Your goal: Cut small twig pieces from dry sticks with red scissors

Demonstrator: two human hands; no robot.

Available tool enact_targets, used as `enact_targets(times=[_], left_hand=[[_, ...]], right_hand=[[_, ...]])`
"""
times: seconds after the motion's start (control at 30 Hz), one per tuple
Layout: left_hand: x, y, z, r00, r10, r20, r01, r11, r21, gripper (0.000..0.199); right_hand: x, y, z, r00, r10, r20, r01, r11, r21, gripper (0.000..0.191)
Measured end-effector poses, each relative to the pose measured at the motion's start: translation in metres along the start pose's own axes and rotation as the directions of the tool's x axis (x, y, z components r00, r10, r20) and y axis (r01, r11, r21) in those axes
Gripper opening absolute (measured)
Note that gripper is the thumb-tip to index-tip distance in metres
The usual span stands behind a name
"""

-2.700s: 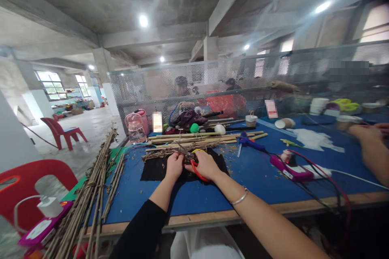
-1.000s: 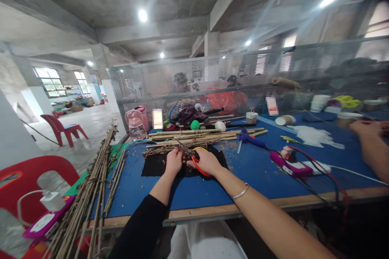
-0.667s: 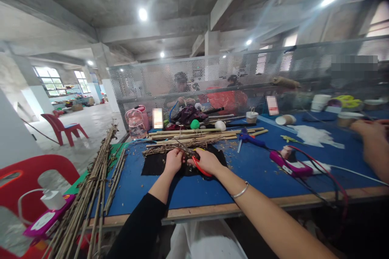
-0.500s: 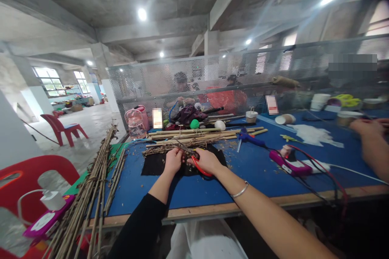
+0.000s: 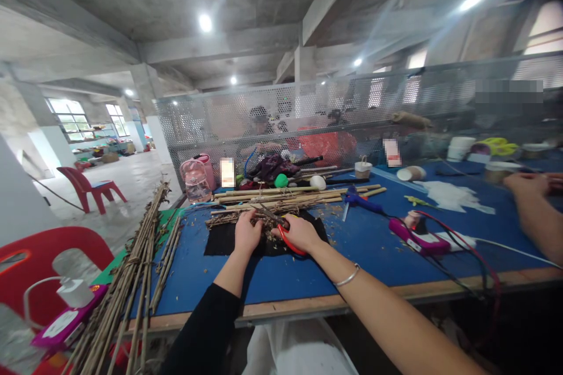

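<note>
Blue table (image 5: 197, 287), near. Right hand (image 5: 301, 234): fingers wrapped round red-handled scissors (image 5: 285, 238), over black cloth (image 5: 220, 242). Left hand (image 5: 247, 232), just left of these: fingers bent, grip cannot be told. Dry twigs (image 5: 222, 220), cloth's far edge. Pale sticks (image 5: 303, 195), farther.

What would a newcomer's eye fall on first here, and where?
The metal scissors with a red handle loop, in the person's right hand over a black cloth on the blue tabletop, would likely catch the eye first. Next comes the long bundle of dry brown stalks slanting across the tabletop's left end. Farther back, a bright green ball sits near a white ball.
</note>
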State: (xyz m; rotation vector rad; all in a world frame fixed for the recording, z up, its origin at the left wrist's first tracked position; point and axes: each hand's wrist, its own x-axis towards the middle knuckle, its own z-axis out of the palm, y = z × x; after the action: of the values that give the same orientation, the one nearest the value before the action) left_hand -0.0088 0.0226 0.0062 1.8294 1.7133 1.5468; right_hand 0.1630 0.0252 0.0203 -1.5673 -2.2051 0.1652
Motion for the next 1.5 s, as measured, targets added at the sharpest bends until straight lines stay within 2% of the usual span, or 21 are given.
enact_targets(times=[0.07, 0.1, 0.2, 0.27, 0.4, 0.53, 0.73, 0.87, 1.27, 1.5], left_hand=[[0.0, 0.002, -0.001, 0.999, 0.013, -0.044, -0.013, 1.0, 0.017, 0.032], [0.0, 0.003, -0.001, 1.0, 0.011, -0.022, -0.011, 1.0, 0.009, 0.03], [-0.002, 0.009, -0.002, 0.991, -0.017, 0.131, 0.028, 0.996, -0.085, 0.021], [-0.003, 0.012, -0.001, 0.982, -0.041, 0.186, 0.066, 0.989, -0.133, 0.025], [-0.003, 0.011, 0.003, 0.979, -0.092, 0.181, 0.121, 0.98, -0.159, 0.029], [-0.003, 0.007, 0.008, 0.979, -0.078, 0.187, 0.125, 0.959, -0.255, 0.027], [-0.003, 0.0, 0.013, 0.978, -0.106, 0.179, 0.148, 0.96, -0.24, 0.026], [-0.004, 0.003, 0.011, 0.98, -0.09, 0.177, 0.123, 0.974, -0.191, 0.024], [-0.005, 0.012, 0.008, 0.975, -0.134, 0.179, 0.18, 0.946, -0.269, 0.024], [-0.003, 0.004, 0.01, 0.964, -0.171, 0.205, 0.23, 0.923, -0.308, 0.022]], right_hand=[[0.0, 0.0, 0.0, 1.0, -0.008, -0.007, 0.008, 1.0, 0.004, 0.046], [0.0, -0.001, 0.0, 1.0, -0.011, -0.007, 0.011, 1.0, 0.006, 0.046], [-0.001, -0.002, -0.001, 1.0, -0.008, 0.002, 0.008, 1.0, 0.006, 0.044], [-0.002, -0.004, -0.001, 1.0, -0.012, 0.007, 0.012, 1.0, 0.007, 0.044], [-0.002, -0.005, -0.002, 1.0, -0.021, 0.013, 0.021, 1.0, 0.014, 0.043], [-0.002, -0.004, -0.001, 0.999, -0.031, 0.019, 0.031, 0.999, 0.029, 0.043], [-0.002, -0.005, -0.001, 0.997, -0.068, 0.029, 0.068, 0.997, 0.03, 0.046], [-0.003, -0.006, -0.002, 0.994, -0.106, 0.005, 0.105, 0.994, 0.015, 0.045], [0.001, 0.0, 0.005, 0.998, -0.062, 0.008, 0.063, 0.995, -0.074, 0.052], [0.001, 0.001, 0.003, 0.998, -0.04, 0.041, 0.043, 0.995, -0.093, 0.057]])
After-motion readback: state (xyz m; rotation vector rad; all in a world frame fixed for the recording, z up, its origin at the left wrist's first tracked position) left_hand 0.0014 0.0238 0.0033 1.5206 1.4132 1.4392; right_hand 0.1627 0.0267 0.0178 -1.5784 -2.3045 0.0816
